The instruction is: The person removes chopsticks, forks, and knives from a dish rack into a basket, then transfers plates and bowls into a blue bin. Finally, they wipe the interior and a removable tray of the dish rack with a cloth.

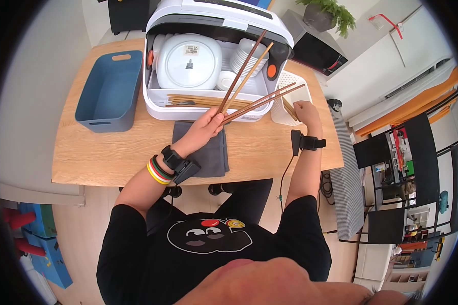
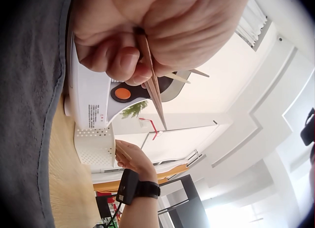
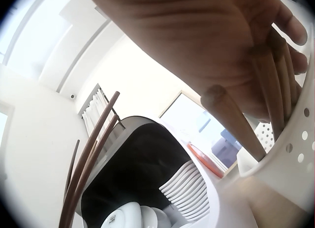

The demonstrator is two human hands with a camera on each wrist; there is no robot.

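Observation:
My left hand grips several chopsticks, dark brown and light wood, which fan out over the front of a white dish cabinet. Over at the white perforated basket, my right hand has its fingers curled round wooden chopsticks that stand in it. One more chopstick leans at the basket's rim, outside those fingers. Light wooden chopsticks lie along the cabinet's front tray. Behind them are a white square plate and a stack of small white dishes.
A blue bin stands at the table's left. Below my left hand lies a folded grey cloth on the wooden table. The cabinet's lid is raised. A dark-fronted appliance and a potted plant are at the back right.

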